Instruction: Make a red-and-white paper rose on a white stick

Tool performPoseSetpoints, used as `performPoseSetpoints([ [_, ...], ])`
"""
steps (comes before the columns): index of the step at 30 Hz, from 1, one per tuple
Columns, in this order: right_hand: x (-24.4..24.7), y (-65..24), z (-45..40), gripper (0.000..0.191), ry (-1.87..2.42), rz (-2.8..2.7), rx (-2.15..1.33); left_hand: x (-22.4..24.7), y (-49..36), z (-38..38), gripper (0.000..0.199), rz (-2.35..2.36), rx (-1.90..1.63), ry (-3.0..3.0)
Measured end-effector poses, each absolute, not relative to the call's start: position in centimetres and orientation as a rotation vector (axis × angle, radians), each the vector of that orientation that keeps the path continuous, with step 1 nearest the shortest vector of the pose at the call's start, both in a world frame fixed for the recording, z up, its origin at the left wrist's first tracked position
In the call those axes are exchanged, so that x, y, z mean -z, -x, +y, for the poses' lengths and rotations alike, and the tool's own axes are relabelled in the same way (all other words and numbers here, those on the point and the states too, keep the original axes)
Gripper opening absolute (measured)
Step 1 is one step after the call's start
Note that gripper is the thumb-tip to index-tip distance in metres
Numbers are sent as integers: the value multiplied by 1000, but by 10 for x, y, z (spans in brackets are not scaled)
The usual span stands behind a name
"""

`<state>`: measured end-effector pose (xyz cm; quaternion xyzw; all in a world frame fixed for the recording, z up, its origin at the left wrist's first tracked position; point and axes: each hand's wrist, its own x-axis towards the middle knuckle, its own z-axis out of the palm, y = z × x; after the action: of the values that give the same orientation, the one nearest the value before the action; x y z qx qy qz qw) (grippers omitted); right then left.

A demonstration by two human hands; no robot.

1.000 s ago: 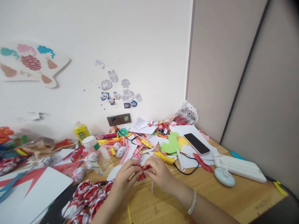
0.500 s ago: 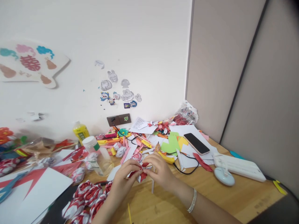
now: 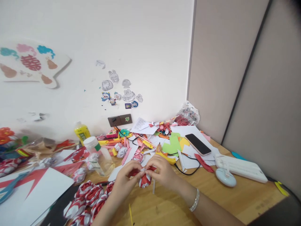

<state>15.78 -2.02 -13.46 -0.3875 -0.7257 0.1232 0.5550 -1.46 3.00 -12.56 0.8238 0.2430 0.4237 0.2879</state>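
Between my two hands is a red and white paper flower [image 3: 145,181], held just above the wooden table [image 3: 164,205]. My left hand [image 3: 128,177] is closed on its left side, thumb and fingertips pinching the paper. From the right, my right hand [image 3: 161,171] pinches the upper edge, its fingertips almost meeting those of the left. Fingers cover part of the flower. Several finished-looking red and white paper flowers [image 3: 94,195] lie beside my left forearm. Just beyond my right hand rests a yellow glue gun [image 3: 166,158] with a black cord.
Scraps of coloured paper cover the back of the table. A plastic jar [image 3: 103,160] and a yellow bottle [image 3: 82,132] stand at the left, near blue scissors [image 3: 11,186] on white sheets. To the right lie a phone [image 3: 198,144], a white power strip [image 3: 242,168] and a pale blue rounded device [image 3: 225,178].
The paper flower has turned in my fingers, so more of its red and white folds show below them. Both hands stay in nearly the same place, still pinching it.
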Motion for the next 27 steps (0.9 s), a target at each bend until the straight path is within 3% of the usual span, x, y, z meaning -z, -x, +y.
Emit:
performPoseSetpoints([
  [6,146,-169,-13,15,1086,-1598,-1065,134,13,35,24,729,-767,-1984],
  [10,164,-173,1,25,1165,-1570,-1198,149,8,38,35,880,-614,-1858],
  [17,173,-171,5,22,1296,-1575,-1113,163,4,41,38,918,-643,-1864],
  [27,162,-171,-2,6,1428,-1732,-839,149,2,28,17,1057,-694,-2008],
])
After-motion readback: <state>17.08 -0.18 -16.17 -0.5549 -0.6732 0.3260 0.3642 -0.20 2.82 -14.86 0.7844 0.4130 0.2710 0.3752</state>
